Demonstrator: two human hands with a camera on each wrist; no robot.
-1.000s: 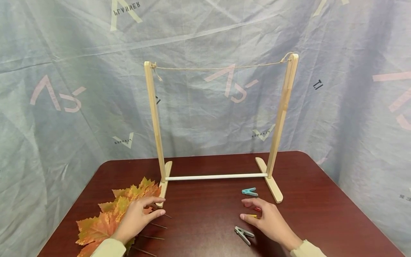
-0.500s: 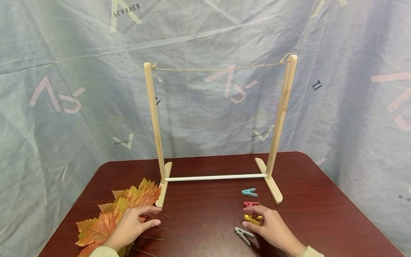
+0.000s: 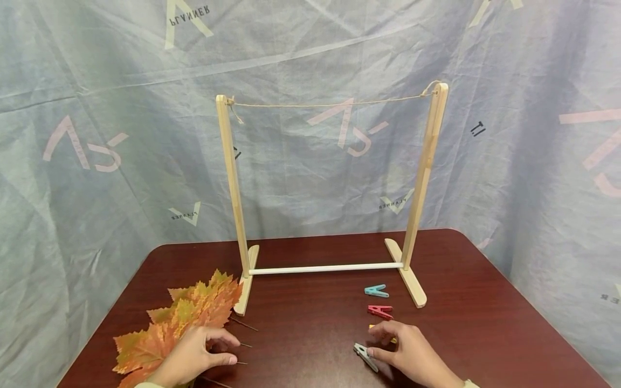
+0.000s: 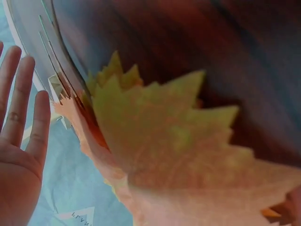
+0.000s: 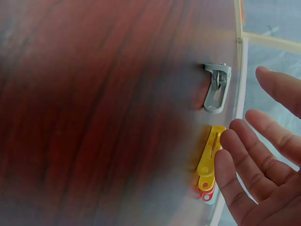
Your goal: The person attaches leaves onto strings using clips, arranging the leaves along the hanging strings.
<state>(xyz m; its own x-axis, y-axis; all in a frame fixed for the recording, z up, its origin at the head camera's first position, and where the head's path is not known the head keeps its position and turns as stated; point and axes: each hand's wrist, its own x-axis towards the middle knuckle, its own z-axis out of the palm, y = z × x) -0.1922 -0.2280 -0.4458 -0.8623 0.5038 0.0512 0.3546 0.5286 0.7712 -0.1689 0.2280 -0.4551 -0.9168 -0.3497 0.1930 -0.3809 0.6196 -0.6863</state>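
Observation:
My left hand (image 3: 191, 353) hovers over a row of orange and yellow artificial maple leaves (image 3: 150, 345), fingers relaxed and nothing between them. The thin stems (image 3: 242, 323) point right, toward the table's middle. In the left wrist view one leaf (image 4: 160, 136) looms close beside the fingers. My right hand (image 3: 409, 347), also holding nothing, is above the yellow clothespin (image 5: 210, 157), which it partly hides in the head view. Its thumb overlaps the edge of the grey clothespin (image 3: 364, 355); contact cannot be told. Beyond the hand lie a red clothespin (image 3: 380, 311) and a blue one (image 3: 376, 291).
A wooden stand (image 3: 419, 183) rises at the back of the dark red table (image 3: 310, 312). Twine (image 3: 310, 105) is tied between its two posts, and a white rod (image 3: 325, 268) joins them near the base. Grey printed fabric (image 3: 301, 178) hangs behind.
Both hands have drawn back toward the table's near edge. My right hand has moved from the red and yellow clothespins toward the grey one, uncovering the red. The leaves and clothespins stay put.

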